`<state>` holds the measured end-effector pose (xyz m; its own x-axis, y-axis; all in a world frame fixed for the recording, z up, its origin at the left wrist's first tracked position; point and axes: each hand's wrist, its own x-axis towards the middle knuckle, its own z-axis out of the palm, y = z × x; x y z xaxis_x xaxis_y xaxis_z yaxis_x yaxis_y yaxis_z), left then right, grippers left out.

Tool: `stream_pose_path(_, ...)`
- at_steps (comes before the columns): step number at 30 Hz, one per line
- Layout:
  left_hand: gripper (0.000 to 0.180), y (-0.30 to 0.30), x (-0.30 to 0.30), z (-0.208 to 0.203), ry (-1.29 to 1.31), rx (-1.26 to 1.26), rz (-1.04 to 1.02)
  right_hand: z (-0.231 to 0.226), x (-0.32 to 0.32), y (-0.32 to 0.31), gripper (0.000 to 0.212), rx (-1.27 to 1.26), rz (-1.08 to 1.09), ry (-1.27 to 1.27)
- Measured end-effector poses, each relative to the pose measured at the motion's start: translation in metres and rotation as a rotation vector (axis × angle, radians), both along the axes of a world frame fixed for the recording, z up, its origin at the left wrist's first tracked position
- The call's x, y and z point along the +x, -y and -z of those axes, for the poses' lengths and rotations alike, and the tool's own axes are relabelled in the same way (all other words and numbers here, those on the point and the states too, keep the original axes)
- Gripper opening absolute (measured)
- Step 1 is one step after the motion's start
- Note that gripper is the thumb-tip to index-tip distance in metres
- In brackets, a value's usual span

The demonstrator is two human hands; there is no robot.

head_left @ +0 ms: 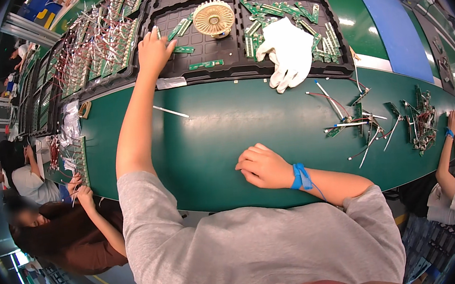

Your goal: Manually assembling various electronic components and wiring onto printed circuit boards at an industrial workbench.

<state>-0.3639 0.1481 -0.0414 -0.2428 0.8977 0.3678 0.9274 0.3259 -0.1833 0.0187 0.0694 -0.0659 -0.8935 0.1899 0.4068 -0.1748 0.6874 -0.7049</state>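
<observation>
My left hand (154, 54) reaches over the near left part of a black tray (198, 77), thumb spread from the fingers. A pale bit shows at one fingertip; I cannot tell what it is. Close to that hand lie narrow green circuit boards (183, 49), another board (206, 64) lying nearer the tray's front wall. My right hand (265, 166) rests on the green table with its fingers loosely curled, nothing visible in them. A blue strap (300, 177) circles that wrist. A thin white strip (171, 112) lies on the table between my hands and the tray.
A round beige fan (214, 18) stands in the tray. White gloves (289, 49) lie over boards at its right. Wired boards fill a tray (101, 47) at left; more wired boards (366, 116) lie on the table at right. People work on both sides, one hand (85, 196) near a board strip.
</observation>
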Motion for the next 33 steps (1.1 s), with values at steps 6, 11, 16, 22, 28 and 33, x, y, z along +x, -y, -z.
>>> stream_pose_path(6, 0.076, -0.043, 0.002, 0.037, 0.277, 0.0, -0.41, -0.001, 0.0, 0.002, 0.01, 0.018, -0.02, 0.029)
stream_pose_path(11, 0.048, -0.046, 0.01, 0.03, 0.454, 0.016, -0.129, 0.0, -0.001, 0.002, 0.011, -0.013, -0.014, -0.003)
stream_pose_path(16, 0.029, -0.015, 0.019, 0.014, 0.529, -0.091, 0.191, 0.004, 0.0, 0.003, 0.01, -0.002, -0.009, -0.007)
stream_pose_path(22, 0.025, 0.015, 0.039, -0.005, 0.709, -0.115, 0.328, 0.008, 0.004, 0.004, 0.01, 0.003, 0.007, -0.008)
stream_pose_path(28, 0.055, 0.013, 0.061, -0.016, 0.727, -0.208, 0.201, 0.011, 0.003, 0.001, 0.008, 0.014, 0.023, -0.018)
stream_pose_path(33, 0.057, 0.005, 0.058, -0.013, 0.577, -0.316, 0.129, 0.017, 0.0, 0.004, 0.006, 0.025, 0.014, -0.084)
